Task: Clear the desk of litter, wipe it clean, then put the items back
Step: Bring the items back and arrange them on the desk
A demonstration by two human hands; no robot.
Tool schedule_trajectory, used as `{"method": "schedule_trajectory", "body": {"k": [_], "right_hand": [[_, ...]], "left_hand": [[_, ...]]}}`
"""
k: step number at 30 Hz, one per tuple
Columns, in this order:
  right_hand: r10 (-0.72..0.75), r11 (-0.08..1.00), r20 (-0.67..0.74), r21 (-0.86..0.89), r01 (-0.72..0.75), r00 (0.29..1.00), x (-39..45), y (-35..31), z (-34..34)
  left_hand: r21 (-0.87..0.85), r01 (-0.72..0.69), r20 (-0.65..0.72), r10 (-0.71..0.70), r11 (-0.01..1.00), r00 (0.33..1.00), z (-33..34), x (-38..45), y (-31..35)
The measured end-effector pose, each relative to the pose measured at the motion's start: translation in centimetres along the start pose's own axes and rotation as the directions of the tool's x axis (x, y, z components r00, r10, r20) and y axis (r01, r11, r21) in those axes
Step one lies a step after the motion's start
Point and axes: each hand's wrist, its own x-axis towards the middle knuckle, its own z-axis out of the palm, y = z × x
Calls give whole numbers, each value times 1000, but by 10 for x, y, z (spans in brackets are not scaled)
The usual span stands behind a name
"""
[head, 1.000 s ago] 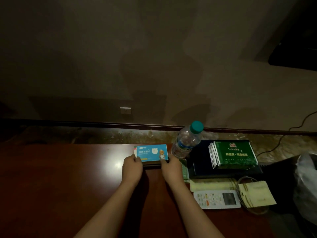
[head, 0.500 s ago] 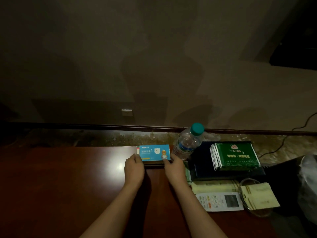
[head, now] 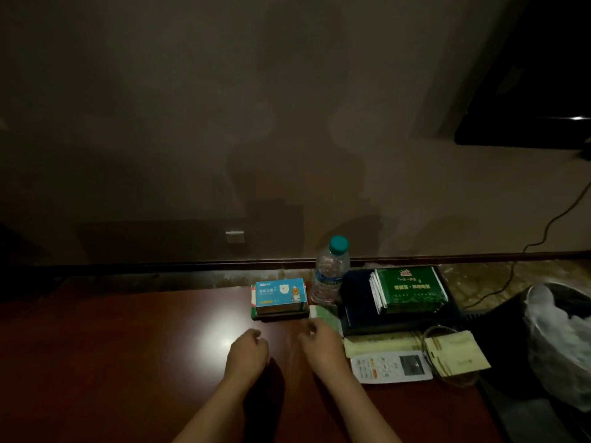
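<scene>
Both hands hover loosely curled over the desk (head: 128, 346), left hand (head: 248, 350) and right hand (head: 321, 345), holding nothing. Just beyond them the blue box (head: 279, 294) sits on a small stack near the desk's far edge, beside the water bottle (head: 329, 276). To finish well, I'd square that stack with flat fingertips, keeping clear of the bottle so it stays upright.
</scene>
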Motion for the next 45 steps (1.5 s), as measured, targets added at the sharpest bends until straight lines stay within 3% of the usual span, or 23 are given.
{"method": "schedule_trajectory", "body": {"k": [3,11,16,20,26,30,34,39,45], "right_hand": [[-43,991,77,-121,52,996,-32,5,1],[-96,976,100,-186,114,990,-95,14,6],[-49,982,9,-180,50,999,-132,23,-7],[31,993,-117,-113,-44,993,-169,38,-11],[223,973,-323,16,-230,920,-252,80,-5],[354,935,-446,172,-309,822,-320,124,-4],[423,905,-571,293,-307,703,-380,158,-4],[588,808,-635,452,-378,501,-477,204,17],[808,584,-558,722,-371,188,-643,261,76]], "left_hand": [[148,-82,61,73,986,995,2,-37,-9],[327,-223,78,209,918,975,-10,-115,-25],[385,-349,119,329,854,937,-18,-140,-21],[383,-528,242,470,758,849,-11,-163,-13],[333,-736,505,548,590,667,21,-201,-18],[274,-856,670,552,438,497,51,-255,-22],[200,-939,737,589,279,332,85,-312,-22],[64,-992,829,547,110,114,129,-400,-31],[-156,-966,919,329,-208,-219,193,-551,-104]]}}
